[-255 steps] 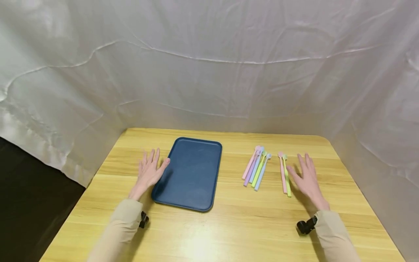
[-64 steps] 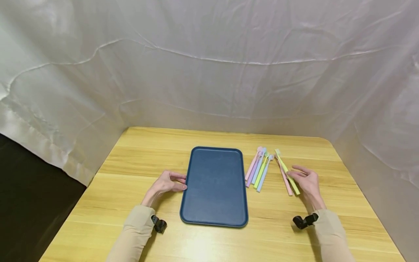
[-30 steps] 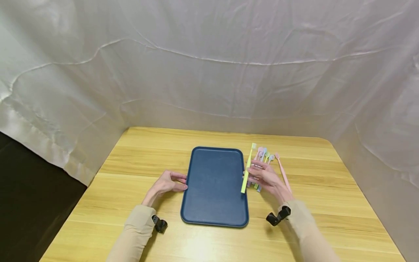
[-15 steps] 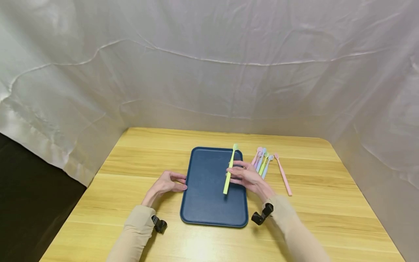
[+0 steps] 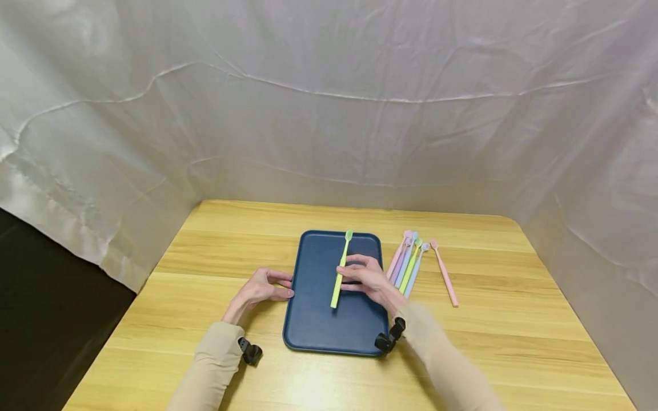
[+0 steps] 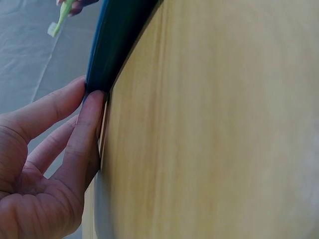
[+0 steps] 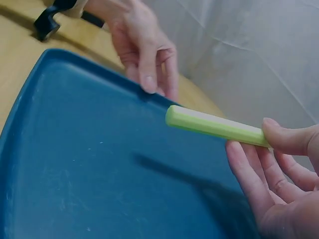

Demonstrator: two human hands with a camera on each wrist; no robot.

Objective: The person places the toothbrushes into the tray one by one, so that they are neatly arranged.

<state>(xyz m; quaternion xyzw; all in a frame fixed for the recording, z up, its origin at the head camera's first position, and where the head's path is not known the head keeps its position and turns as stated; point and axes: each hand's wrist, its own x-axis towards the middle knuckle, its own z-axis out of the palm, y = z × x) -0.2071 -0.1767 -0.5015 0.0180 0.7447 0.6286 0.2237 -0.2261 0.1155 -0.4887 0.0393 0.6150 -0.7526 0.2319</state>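
Observation:
My right hand (image 5: 367,279) pinches a yellow-green toothbrush (image 5: 337,285) between thumb and fingers, above the dark blue tray (image 5: 329,337). Its bristle head points to the far side, and the square handle end (image 7: 199,122) casts a shadow on the tray in the right wrist view. My left hand (image 5: 264,285) holds the tray's left rim, thumb and fingertips at the edge (image 6: 92,107). Right of the tray lie several toothbrushes in a bunch: pink, purple, blue and green (image 5: 410,267). A single pink toothbrush (image 5: 445,275) lies apart, farther right.
The wooden table (image 5: 514,319) carries everything. A pale grey cloth (image 5: 329,142) hangs behind it and along both sides. A black camera (image 5: 251,352) sits on the left wrist and another camera (image 5: 389,337) on the right one.
Earlier the tray moved right, towards the bunch, with the left hand. My right hand has since lifted the yellow-green toothbrush from beside the pink one and carried it left over the tray.

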